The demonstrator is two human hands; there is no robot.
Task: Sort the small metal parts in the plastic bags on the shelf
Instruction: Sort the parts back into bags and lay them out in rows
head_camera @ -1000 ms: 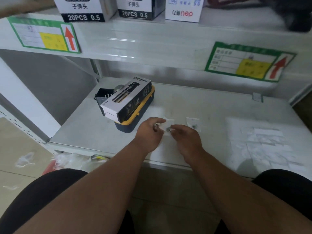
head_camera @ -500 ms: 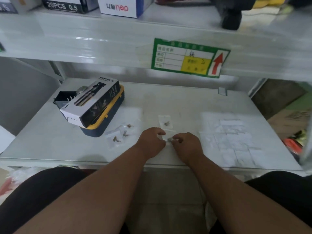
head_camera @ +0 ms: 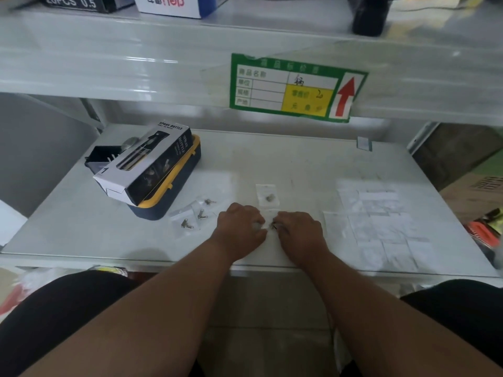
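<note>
My left hand [head_camera: 239, 227] and my right hand [head_camera: 298, 232] meet over the front middle of the white shelf [head_camera: 313, 170]. Together they pinch a small clear plastic bag [head_camera: 268, 219] with a small metal part [head_camera: 274, 227] in it; most of the bag is hidden by my fingers. Just behind my hands lies another clear bag [head_camera: 268, 194] holding one metal part. To the left lie three clear bags with metal parts [head_camera: 194, 214]. To the right several empty-looking clear bags [head_camera: 381, 224] lie flat on the shelf.
A spray bottle carton [head_camera: 144, 163] lies on a yellow and dark blue box [head_camera: 177, 191] at the shelf's left, with a black holder [head_camera: 100, 156] behind. An upper shelf with a green label [head_camera: 294, 88] hangs above. My knees are below the front edge.
My view has swung to the right, so the carton now sits further left. Both hands stay together on the small bag, moved slightly nearer the front edge.
</note>
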